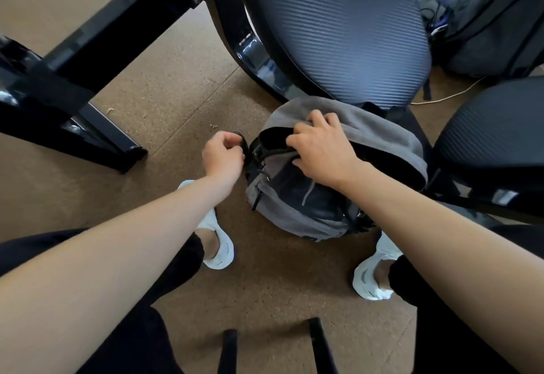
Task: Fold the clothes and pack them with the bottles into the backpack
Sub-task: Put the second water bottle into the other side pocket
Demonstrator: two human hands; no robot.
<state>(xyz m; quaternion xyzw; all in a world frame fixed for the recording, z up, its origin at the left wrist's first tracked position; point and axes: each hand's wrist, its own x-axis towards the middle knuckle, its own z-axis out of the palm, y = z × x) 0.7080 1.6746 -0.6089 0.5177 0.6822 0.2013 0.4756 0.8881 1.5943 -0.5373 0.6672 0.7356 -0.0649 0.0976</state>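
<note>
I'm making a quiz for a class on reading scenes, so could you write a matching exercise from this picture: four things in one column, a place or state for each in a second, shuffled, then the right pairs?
Things:
1. grey and black fabric backpack
2. left hand
3. right hand
4. second, dark backpack

Places or states:
A. pinching a black zipper pull at the bag's left side
B. top right, behind the black mesh chair
C. resting on top of the bag's opening
D. on the brown floor between two white shoes

Pairs: 1-D, 2-A, 3-C, 4-B
</note>
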